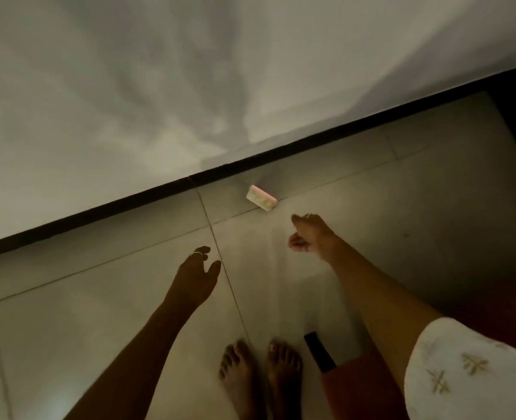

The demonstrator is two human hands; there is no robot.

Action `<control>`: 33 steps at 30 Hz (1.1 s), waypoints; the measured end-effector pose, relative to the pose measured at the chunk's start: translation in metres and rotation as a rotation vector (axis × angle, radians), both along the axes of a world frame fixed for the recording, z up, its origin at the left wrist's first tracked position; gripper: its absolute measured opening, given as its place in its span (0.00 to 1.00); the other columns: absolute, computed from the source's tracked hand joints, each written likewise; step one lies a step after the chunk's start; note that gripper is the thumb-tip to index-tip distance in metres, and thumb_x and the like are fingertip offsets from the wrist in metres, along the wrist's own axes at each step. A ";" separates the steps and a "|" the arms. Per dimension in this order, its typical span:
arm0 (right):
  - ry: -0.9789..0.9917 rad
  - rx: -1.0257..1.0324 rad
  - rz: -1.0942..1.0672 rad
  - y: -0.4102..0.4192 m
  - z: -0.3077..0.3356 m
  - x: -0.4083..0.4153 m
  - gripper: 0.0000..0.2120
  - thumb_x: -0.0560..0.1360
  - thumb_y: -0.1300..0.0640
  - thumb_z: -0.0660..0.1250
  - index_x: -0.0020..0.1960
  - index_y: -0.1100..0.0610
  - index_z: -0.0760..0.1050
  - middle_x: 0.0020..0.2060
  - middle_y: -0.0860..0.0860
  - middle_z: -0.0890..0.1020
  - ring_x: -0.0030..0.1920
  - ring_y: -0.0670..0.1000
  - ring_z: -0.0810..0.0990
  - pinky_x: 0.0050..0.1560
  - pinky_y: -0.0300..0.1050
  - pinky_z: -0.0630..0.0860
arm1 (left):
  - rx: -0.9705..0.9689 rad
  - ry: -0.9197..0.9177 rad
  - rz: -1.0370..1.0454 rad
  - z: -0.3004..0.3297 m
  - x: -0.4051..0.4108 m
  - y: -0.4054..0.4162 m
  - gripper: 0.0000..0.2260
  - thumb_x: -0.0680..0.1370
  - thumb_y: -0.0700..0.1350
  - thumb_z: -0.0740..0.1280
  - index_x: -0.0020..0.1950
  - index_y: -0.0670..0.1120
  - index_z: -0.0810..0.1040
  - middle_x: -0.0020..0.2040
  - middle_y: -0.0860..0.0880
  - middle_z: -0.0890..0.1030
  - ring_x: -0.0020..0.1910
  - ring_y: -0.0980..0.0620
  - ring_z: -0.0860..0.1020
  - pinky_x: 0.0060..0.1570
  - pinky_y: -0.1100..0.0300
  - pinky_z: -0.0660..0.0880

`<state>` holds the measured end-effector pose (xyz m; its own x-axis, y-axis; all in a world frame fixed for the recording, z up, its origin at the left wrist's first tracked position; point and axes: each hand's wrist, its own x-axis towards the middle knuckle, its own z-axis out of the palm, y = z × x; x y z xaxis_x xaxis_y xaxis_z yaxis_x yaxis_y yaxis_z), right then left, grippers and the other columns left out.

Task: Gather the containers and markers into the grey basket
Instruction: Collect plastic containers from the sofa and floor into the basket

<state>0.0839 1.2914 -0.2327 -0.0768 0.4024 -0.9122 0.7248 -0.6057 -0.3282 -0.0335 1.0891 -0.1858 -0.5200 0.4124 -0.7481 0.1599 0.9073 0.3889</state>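
Two hands (196, 272) (310, 236) free, container (262, 197) near skirting (129, 204)

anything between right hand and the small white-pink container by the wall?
Nothing: head view shows only bare floor tile between the right hand and the container.

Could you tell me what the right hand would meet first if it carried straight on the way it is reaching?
Probably the small white and pink box lying on the floor tiles near the dark skirting; nothing lies between it and the right hand, though depth is uncertain.
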 end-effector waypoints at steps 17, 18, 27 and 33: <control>0.219 -0.168 -0.405 0.032 -0.119 -0.078 0.21 0.77 0.61 0.64 0.68 0.63 0.65 0.63 0.62 0.74 0.61 0.60 0.75 0.47 0.50 0.76 | 0.106 -0.043 0.273 -0.118 -0.027 -0.009 0.18 0.80 0.45 0.60 0.70 0.46 0.68 0.66 0.45 0.74 0.55 0.51 0.74 0.54 0.60 0.68; 0.223 -0.155 -0.380 0.029 -0.107 -0.077 0.20 0.77 0.61 0.64 0.68 0.63 0.66 0.62 0.62 0.74 0.59 0.60 0.76 0.47 0.51 0.76 | 0.102 -0.041 0.269 -0.109 -0.026 -0.012 0.18 0.80 0.44 0.60 0.70 0.46 0.68 0.66 0.45 0.74 0.54 0.51 0.74 0.54 0.60 0.68; 0.391 0.030 0.024 -0.028 0.080 -0.076 0.13 0.74 0.66 0.67 0.56 0.57 0.70 0.59 0.59 0.78 0.58 0.59 0.78 0.49 0.49 0.80 | 0.033 0.042 0.228 0.050 -0.026 -0.061 0.19 0.79 0.45 0.62 0.69 0.43 0.68 0.66 0.43 0.74 0.55 0.48 0.76 0.58 0.57 0.71; 0.598 -0.014 0.272 -0.100 0.283 -0.089 0.16 0.72 0.69 0.68 0.56 0.57 0.71 0.55 0.60 0.79 0.57 0.59 0.80 0.52 0.53 0.80 | 0.033 0.132 0.293 0.231 -0.019 -0.120 0.21 0.79 0.45 0.63 0.71 0.42 0.66 0.68 0.42 0.73 0.64 0.44 0.74 0.63 0.55 0.70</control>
